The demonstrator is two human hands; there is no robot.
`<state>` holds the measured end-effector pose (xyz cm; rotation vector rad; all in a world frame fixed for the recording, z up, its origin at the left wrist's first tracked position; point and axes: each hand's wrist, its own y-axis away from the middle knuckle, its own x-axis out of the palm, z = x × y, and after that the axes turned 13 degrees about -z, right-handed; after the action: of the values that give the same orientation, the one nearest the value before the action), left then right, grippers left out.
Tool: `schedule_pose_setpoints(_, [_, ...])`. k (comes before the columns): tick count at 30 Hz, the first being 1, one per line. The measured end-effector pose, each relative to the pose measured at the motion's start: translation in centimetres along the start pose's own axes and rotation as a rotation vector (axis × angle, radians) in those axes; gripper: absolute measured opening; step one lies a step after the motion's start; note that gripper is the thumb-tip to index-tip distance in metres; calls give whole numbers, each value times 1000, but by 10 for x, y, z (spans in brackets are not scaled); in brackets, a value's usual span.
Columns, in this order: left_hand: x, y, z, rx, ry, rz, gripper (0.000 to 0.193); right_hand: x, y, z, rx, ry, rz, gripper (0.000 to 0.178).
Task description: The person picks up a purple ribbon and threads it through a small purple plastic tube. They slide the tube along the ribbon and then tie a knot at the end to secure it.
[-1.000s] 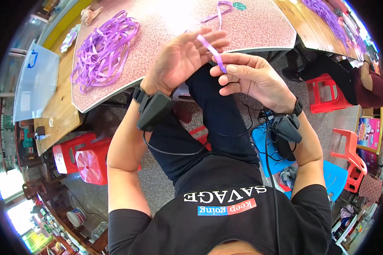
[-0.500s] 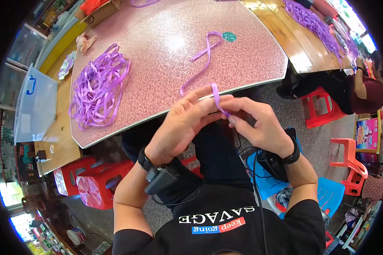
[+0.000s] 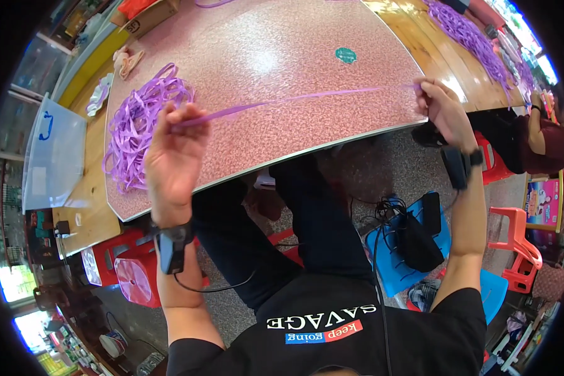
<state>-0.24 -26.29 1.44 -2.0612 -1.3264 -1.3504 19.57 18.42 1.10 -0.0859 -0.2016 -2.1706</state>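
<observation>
A narrow purple ribbon (image 3: 238, 109) is drawn out nearly straight above the pink speckled table (image 3: 276, 131), running between my two hands. My left hand (image 3: 178, 153) has one part of it among its bent fingers, just in front of the ribbon pile; this hand is slightly blurred. Over the table's right corner, my right hand (image 3: 443, 113) pinches the other part between thumb and fingertips. A large loose pile of the same purple ribbon (image 3: 141, 135) lies at the table's left side, partly behind my left hand.
A green round sticker (image 3: 345, 55) is on the tabletop. Wooden tables adjoin on both sides, the right one with more purple ribbon (image 3: 464, 37). Black cables and a pouch (image 3: 418, 241) rest on a blue stool (image 3: 388, 269). Another person (image 3: 539, 138) sits at the right.
My hands, close together over the table's front edge before, have moved far apart to left and right. The ribbon that curled across the table is now stretched between them.
</observation>
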Motion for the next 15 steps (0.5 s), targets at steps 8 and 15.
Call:
schedule_pose_setpoints(8, [-30,42,-77,357,-240,-46,42,-29,-67,-13,-7,156,-25,26])
schedule_pose_setpoints(15, [36,35,33,333,-665,142,55,114,-10,6,-765,650,-55,25])
